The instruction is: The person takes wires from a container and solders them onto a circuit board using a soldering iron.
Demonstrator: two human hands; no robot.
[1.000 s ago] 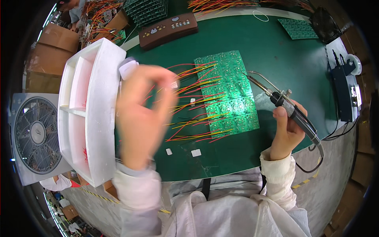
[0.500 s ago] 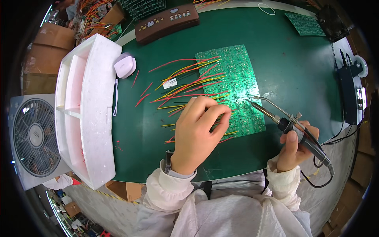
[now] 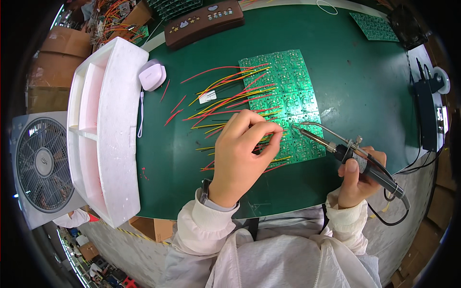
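A green sheet of joined circuit boards [image 3: 298, 96] lies on the table, with red, yellow and black wires [image 3: 230, 98] running left from it. My left hand [image 3: 247, 153] is over the sheet's left edge, thumb and forefinger pinched on what looks like a thin wire, its end mostly hidden by the fingertips. My right hand [image 3: 360, 177] grips a soldering iron [image 3: 357, 161] with a curved metal feed tube fixed to it. The iron's tip touches or hovers just over the boards, right of my left fingertips; which of these I cannot tell.
A white foam tray [image 3: 117, 134] with compartments stands left, beside a fan [image 3: 44, 161]. Near it lie a lilac case [image 3: 152, 77] with a strap and loose red wires [image 3: 174, 113]. A brown case [image 3: 204, 25] sits at the back; a black device [image 3: 427, 115] with cables is right.
The soldering iron's tip has moved left and slightly down on the boards, closer to my left fingertips. My left hand keeps its pinch, nearly in place. The view has shifted slightly.
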